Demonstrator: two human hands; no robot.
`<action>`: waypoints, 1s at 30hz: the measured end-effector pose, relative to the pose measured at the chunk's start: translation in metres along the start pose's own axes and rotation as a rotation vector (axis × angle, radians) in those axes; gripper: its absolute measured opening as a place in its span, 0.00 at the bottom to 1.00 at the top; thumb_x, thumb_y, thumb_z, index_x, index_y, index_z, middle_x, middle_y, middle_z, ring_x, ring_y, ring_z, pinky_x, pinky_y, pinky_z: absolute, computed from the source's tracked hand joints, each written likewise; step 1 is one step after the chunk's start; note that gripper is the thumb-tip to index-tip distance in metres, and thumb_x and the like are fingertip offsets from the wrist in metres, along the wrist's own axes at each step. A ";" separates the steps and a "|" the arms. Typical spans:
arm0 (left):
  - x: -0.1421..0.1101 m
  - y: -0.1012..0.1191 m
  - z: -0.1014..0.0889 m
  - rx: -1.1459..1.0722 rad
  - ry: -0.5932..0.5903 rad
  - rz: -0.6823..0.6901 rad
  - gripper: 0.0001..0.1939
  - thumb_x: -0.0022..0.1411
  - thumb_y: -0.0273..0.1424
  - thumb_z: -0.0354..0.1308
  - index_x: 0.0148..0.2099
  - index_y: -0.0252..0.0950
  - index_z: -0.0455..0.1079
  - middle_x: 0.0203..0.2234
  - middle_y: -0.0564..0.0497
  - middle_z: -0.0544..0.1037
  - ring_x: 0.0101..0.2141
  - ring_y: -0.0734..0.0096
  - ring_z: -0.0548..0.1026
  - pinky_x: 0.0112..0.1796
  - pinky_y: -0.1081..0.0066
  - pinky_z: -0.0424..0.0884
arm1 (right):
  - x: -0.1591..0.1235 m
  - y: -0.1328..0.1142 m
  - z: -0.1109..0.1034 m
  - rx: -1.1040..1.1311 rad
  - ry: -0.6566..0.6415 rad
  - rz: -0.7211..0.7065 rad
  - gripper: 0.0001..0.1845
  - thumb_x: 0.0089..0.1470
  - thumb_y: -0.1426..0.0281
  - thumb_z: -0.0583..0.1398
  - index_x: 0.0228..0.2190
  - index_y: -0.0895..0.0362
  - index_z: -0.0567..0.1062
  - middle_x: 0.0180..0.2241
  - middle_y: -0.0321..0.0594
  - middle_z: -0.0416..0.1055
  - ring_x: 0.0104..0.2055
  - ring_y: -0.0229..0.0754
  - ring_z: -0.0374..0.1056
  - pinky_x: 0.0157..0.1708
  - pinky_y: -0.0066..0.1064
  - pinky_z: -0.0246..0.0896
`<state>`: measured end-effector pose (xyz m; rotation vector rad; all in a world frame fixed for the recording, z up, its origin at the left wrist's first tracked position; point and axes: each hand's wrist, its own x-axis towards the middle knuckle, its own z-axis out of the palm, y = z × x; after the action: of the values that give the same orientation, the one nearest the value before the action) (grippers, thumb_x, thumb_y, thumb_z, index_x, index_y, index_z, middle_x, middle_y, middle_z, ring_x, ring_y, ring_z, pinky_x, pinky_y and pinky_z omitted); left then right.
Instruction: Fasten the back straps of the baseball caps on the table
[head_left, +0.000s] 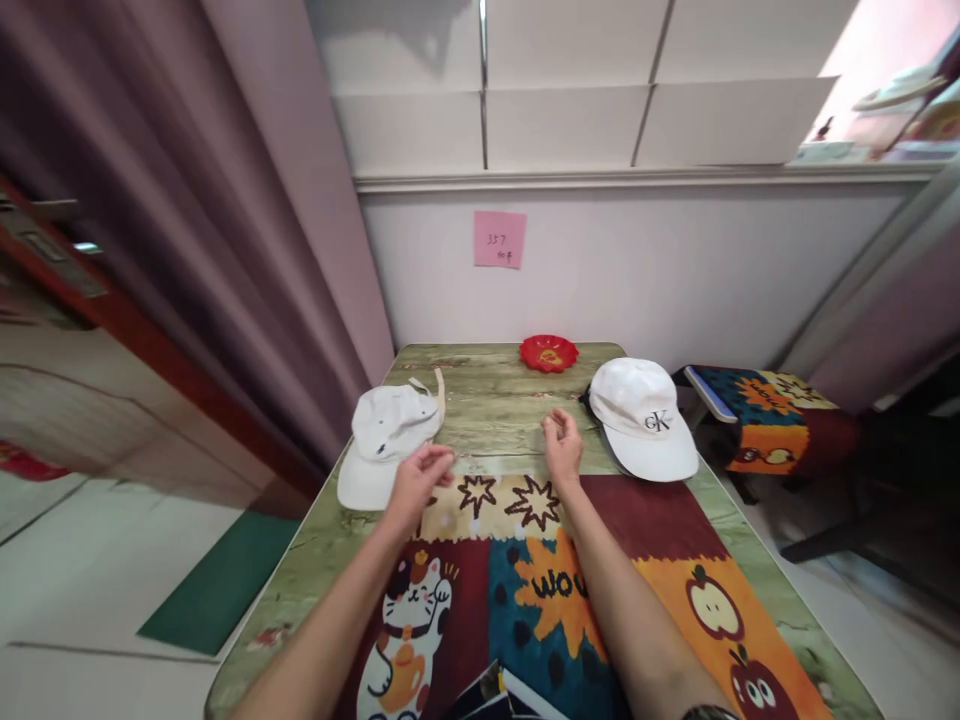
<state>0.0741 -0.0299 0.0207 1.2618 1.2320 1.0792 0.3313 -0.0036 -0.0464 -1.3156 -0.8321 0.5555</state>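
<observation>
Two white caps lie on a green wood-look table (pixel 495 405). The left cap (pixel 384 440) rests at the table's left edge with its strap sticking up. The right cap (pixel 643 418), with a dark logo, sits at the right side. My left hand (pixel 420 480) hovers just right of the left cap, fingers curled and pinched together. My right hand (pixel 562 445) is over the far edge of a colourful cartoon mat (pixel 570 590), fingers loosely curled, a short way left of the right cap. I see nothing in either hand.
A small red dish (pixel 549 352) stands at the table's far edge against the wall. A pink note (pixel 499 239) is stuck on the wall above. A stool with a patterned cushion (pixel 765 420) stands to the right, curtains (pixel 225 250) hang to the left.
</observation>
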 end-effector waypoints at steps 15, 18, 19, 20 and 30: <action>0.133 0.045 -0.109 1.125 0.206 0.290 0.25 0.48 0.26 0.63 0.50 0.45 0.78 0.58 0.42 0.72 0.60 0.44 0.63 0.58 0.44 0.52 | -0.003 0.028 0.019 0.026 -0.218 0.147 0.24 0.51 0.51 0.60 0.35 0.61 0.79 0.33 0.48 0.80 0.29 0.45 0.75 0.32 0.33 0.69; 0.135 0.042 -0.107 1.179 0.129 0.326 0.18 0.50 0.28 0.63 0.46 0.45 0.79 0.55 0.43 0.75 0.59 0.45 0.64 0.60 0.41 0.45 | -0.002 0.022 0.019 0.054 -0.210 0.157 0.24 0.51 0.53 0.60 0.36 0.61 0.79 0.33 0.48 0.80 0.30 0.45 0.75 0.33 0.33 0.69; 0.134 0.043 -0.108 1.192 0.109 0.344 0.15 0.51 0.28 0.62 0.43 0.44 0.79 0.52 0.43 0.77 0.59 0.45 0.64 0.60 0.40 0.43 | -0.002 0.019 0.018 0.066 -0.206 0.160 0.23 0.51 0.53 0.60 0.36 0.61 0.78 0.33 0.48 0.80 0.30 0.44 0.75 0.33 0.33 0.69; 0.134 0.044 -0.109 1.203 0.090 0.362 0.12 0.52 0.29 0.62 0.40 0.43 0.79 0.50 0.42 0.78 0.58 0.46 0.65 0.60 0.40 0.40 | -0.001 0.016 0.018 0.079 -0.202 0.164 0.23 0.51 0.53 0.60 0.36 0.61 0.78 0.32 0.48 0.80 0.30 0.44 0.75 0.33 0.33 0.69; 0.104 0.120 -0.120 1.101 -0.051 0.452 0.06 0.52 0.35 0.65 0.33 0.42 0.80 0.38 0.43 0.82 0.48 0.47 0.74 0.60 0.45 0.50 | 0.004 -0.025 0.017 0.238 -0.263 0.235 0.24 0.47 0.50 0.65 0.35 0.59 0.79 0.31 0.44 0.79 0.30 0.42 0.73 0.33 0.33 0.70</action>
<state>-0.0277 0.0889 0.1436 2.4661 1.6041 0.6091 0.3176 0.0049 -0.0208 -1.1415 -0.8001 0.9993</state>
